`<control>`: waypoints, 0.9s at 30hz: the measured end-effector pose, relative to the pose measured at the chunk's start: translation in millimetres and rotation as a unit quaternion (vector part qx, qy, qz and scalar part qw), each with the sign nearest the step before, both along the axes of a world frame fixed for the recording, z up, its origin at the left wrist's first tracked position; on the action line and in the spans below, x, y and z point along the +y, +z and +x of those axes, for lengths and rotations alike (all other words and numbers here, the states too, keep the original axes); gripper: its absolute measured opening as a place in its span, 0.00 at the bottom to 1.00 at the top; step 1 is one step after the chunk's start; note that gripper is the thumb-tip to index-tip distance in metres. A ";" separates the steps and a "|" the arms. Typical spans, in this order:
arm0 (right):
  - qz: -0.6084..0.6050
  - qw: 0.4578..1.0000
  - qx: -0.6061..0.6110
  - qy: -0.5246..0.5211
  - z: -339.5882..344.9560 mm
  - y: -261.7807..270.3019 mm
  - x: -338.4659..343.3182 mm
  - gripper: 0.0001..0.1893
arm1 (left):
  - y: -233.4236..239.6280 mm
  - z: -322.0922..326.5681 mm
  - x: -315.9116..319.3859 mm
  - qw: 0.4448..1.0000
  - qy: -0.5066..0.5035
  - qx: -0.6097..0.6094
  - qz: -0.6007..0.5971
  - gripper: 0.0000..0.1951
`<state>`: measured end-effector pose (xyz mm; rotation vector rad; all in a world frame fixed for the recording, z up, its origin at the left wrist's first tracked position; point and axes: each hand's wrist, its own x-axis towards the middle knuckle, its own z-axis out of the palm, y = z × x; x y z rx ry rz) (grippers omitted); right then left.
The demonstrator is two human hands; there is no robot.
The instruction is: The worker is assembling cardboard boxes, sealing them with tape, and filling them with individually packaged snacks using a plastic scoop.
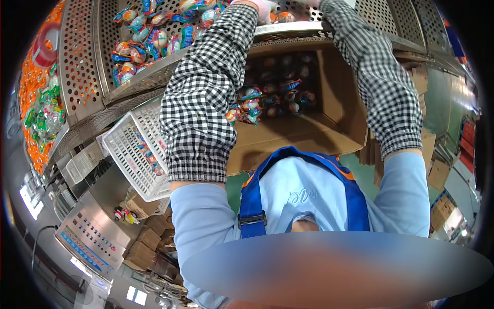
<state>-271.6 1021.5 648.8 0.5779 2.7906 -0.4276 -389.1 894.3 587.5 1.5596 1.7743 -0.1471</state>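
My left hand (264,11), in a pale glove, is at the top edge of the view over a perforated metal table (83,73). Its fingers are mostly cut off, so its grip is hidden. Close to it lie wrapped round pieces (286,17) in clear, blue and orange film. Only a sliver of my right hand (310,2) shows at the same edge, blurred. Between my forearms, below a white strip (289,26) at the table's edge, an open cardboard box (297,133) holds several of the same wrapped pieces (251,104).
More wrapped pieces (154,38) are spread across the table's left part. A white plastic basket (135,170) hangs or stands below the table, left of the box. Farther left are a tape roll (45,44) and green-printed wrappers (46,110) over orange pieces. Stacked cardboard (420,85) stands at right.
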 end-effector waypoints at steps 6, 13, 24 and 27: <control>-0.616 0.787 -0.010 -0.007 124.4 46.1 -53.6 0.20 | 29.4 27.9 -2.1 0.992 0.105 -0.005 0.071 0.32; -0.152 0.894 -0.408 0.107 204.7 -174.1 -108.5 0.13 | 21.1 20.2 -4.3 0.925 0.309 -0.036 0.220 0.31; -0.012 0.927 -0.371 0.049 238.9 -207.9 -131.2 0.16 | 39.5 8.9 -9.3 0.684 0.383 -0.405 0.471 0.19; -0.044 0.897 -0.437 0.044 216.1 -189.7 -124.8 0.15 | 90.0 50.0 -35.7 0.676 0.337 -0.572 0.321 0.20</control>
